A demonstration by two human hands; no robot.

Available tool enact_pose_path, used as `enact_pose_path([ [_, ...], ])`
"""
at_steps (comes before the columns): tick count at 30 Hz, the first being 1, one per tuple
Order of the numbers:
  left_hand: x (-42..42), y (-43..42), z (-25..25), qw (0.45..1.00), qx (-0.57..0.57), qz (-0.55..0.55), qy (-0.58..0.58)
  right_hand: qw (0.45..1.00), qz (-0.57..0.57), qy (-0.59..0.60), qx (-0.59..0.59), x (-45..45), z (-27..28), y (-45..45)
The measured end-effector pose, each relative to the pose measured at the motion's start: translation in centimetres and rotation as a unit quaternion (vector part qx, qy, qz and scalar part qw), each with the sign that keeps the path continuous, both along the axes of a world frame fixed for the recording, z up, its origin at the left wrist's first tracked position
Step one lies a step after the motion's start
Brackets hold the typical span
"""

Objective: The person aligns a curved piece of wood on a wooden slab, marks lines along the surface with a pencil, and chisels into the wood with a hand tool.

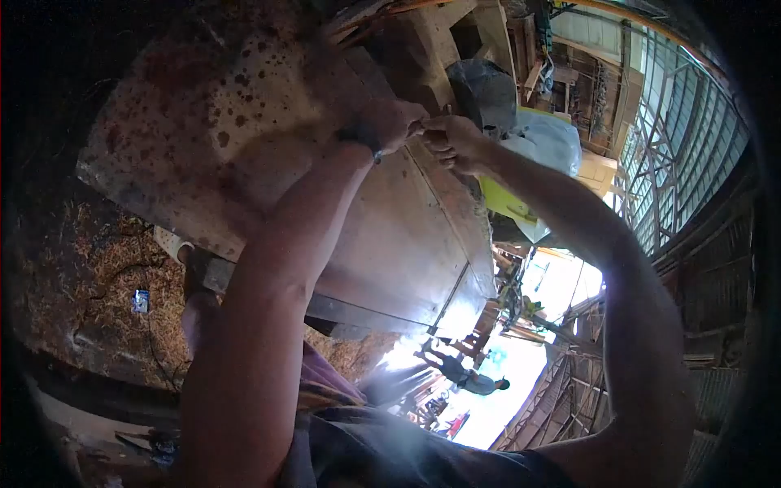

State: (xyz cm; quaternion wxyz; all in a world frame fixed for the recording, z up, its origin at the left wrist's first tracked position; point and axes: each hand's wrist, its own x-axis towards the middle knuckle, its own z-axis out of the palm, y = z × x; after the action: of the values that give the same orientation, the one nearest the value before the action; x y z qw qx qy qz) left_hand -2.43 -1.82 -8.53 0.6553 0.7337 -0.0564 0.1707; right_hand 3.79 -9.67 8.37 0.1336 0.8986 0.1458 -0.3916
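Left hand [392,127] and right hand [457,143], fingers curled, meet over the board [382,211]; I cannot tell what they grip

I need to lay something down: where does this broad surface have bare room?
Between the two forearms, and on the dark-spotted stretch outside the left forearm. It's crowded where the left hand and right hand meet, with the yellow item and pale plastic beside.
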Motion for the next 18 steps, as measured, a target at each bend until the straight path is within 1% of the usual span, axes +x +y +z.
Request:
enact_pose_path([
  [1,0.1,0.3,-0.4,1.0,-0.006,0.004,0.013,0.999,-0.038,0.02,0.01,-0.4,0.0,0.3],
  [3,0.3,0.3,-0.7,1.0,-0.018,0.001,0.003,0.993,-0.089,0.066,0.033,-0.5,0.6,0.8],
  [4,0.6,0.1,-0.6,1.0,-0.024,-0.002,-0.005,0.991,-0.096,0.078,0.041,-0.3,1.0,1.2],
  [5,0.8,0.0,-0.6,1.0,0.001,0.008,-0.006,0.993,-0.074,0.073,0.051,-0.1,1.5,1.6],
  [7,0.6,0.1,-0.4,0.998,0.052,0.027,-0.006,0.996,0.036,0.028,0.075,-0.2,2.7,2.9],
  [8,0.6,0.2,-0.4,0.998,0.048,0.02,-0.02,0.98,0.169,-0.022,0.101,-0.6,3.3,3.2],
  [9,0.4,0.6,-0.2,0.998,0.044,0.011,-0.035,0.936,0.32,-0.073,0.126,-1.0,4.2,3.6],
  [10,0.4,0.6,-0.3,0.998,0.04,0.004,-0.048,0.881,0.442,-0.101,0.133,-1.4,4.8,4.0],
  [11,0.2,0.3,-0.5,0.996,0.061,0.039,-0.051,0.829,0.535,-0.116,0.111,-1.6,5.1,4.5],
  [12,0.4,-0.5,-1.1,0.992,0.083,0.074,-0.053,0.765,0.622,-0.137,0.095,-1.9,5.4,5.1],
  [13,0.2,-0.5,-1.0,0.987,0.104,0.109,-0.057,0.759,0.634,-0.124,0.081,-1.0,4.7,4.1],
  [16,-0.2,1.4,0.9,0.992,0.118,-0.013,0.043,0.735,0.671,-0.086,0.042,2.0,1.5,1.5],
  [17,-0.3,1.6,0.9,0.995,0.094,0.007,0.017,0.726,0.683,-0.073,0.03,2.7,0.6,1.1],
  [18,-0.5,1.3,0.6,0.997,0.067,0.024,-0.009,0.782,0.621,-0.052,-0.003,2.6,0.4,1.4],
])
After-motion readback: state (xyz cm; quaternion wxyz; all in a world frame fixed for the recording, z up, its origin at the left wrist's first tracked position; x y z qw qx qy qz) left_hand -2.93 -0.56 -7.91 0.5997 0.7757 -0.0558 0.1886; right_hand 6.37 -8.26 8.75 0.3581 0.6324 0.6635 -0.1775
